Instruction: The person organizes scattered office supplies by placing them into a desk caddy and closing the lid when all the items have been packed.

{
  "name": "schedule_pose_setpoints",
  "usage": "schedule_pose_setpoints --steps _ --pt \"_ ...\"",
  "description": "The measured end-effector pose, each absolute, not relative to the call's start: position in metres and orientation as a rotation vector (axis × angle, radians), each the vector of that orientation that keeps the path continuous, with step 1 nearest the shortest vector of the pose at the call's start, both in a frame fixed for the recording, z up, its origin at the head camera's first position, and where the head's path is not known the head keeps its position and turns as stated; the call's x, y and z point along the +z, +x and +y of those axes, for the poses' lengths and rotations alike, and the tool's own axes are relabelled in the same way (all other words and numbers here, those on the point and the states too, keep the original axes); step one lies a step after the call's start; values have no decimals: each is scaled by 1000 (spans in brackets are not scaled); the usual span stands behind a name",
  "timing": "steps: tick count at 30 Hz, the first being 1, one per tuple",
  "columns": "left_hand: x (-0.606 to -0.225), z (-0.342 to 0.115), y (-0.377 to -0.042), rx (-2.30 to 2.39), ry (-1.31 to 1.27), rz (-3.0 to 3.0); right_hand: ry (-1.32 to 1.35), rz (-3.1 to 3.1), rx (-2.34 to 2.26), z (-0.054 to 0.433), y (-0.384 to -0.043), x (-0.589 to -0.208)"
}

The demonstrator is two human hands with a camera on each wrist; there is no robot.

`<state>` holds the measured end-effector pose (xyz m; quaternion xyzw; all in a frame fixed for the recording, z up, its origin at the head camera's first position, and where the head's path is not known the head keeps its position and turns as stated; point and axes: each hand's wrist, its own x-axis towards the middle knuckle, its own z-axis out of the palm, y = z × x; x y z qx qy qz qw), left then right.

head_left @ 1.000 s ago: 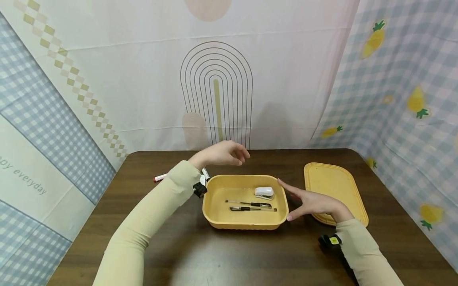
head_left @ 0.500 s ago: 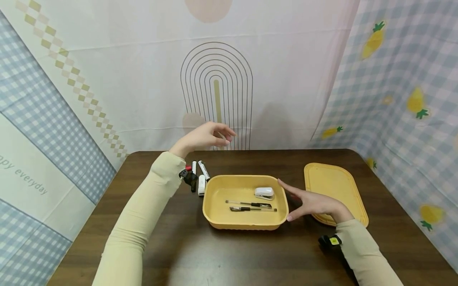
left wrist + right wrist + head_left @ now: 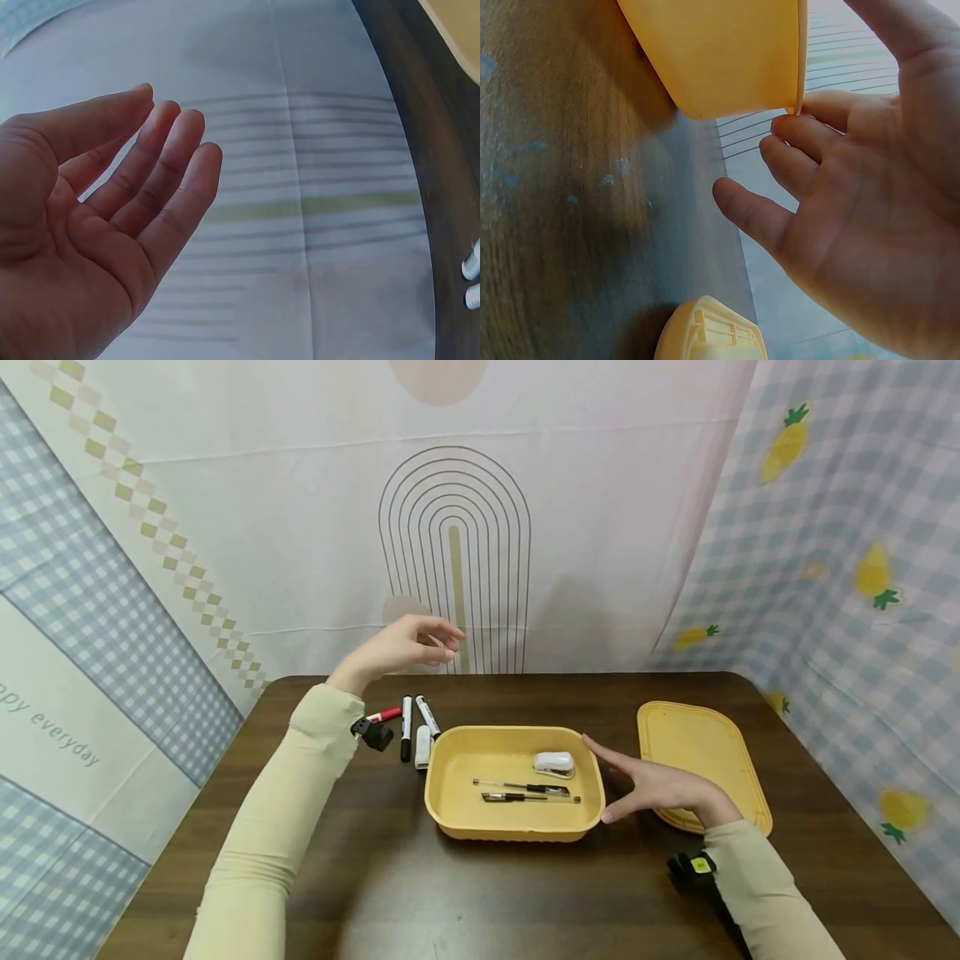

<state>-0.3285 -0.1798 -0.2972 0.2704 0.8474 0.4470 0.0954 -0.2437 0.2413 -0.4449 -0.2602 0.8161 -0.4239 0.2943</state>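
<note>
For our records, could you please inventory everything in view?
Box: 1, yellow, mid-table
Lid: 1, yellow, right of box
Pens: 2, black and clear, in box
Stapler: 1, white, in box
Markers: 3, white with black or red, left of box
White item: 1, white, left of box
Table: 1, brown, underneath
Cloth: count unclear, mostly white, behind
Cameras: 2, black, on wrists
Sleeves: 2, cream, worn
Left hand: 1, before cloth
Right hand: 1, at box rim
</note>
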Motion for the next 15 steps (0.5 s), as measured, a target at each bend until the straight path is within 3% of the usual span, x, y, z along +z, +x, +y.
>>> schedule_pose_setpoints --steps 15 --pt "-290 -245 -314 1452 657 2602 -701 2196 -1113 246 -241 -444"
